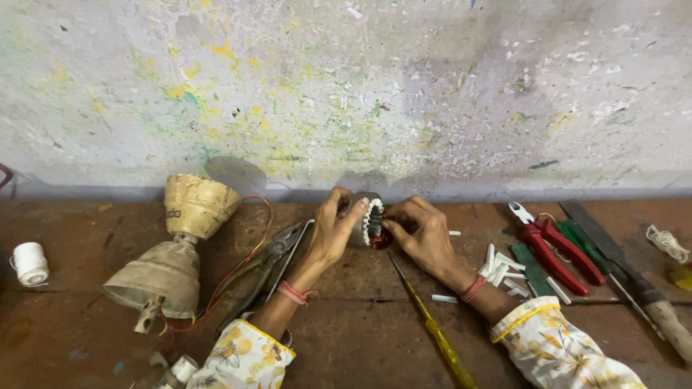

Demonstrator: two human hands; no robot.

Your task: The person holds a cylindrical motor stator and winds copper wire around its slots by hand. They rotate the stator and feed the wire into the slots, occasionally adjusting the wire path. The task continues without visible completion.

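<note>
A small round motor stator [370, 225] with copper windings and white slot inserts is held upright just above the wooden bench [86, 331], close to the wall. My left hand [333, 229] grips its left side, thumb over the rim. From the right, my right hand [424, 236] pinches at the windings with its fingertips. Both wrists carry red thread bands, and both sleeves are floral.
Grey pliers [270, 263] lie left of my left arm, beside a dusty cream fan housing [180, 241] with red wires. A yellow screwdriver [432, 328] lies between my arms. White insulation strips [501, 272], red pliers [555, 248], a green-handled tool [580, 241] and a file [620, 270] sit right. A white thread spool [30, 263] stands far left.
</note>
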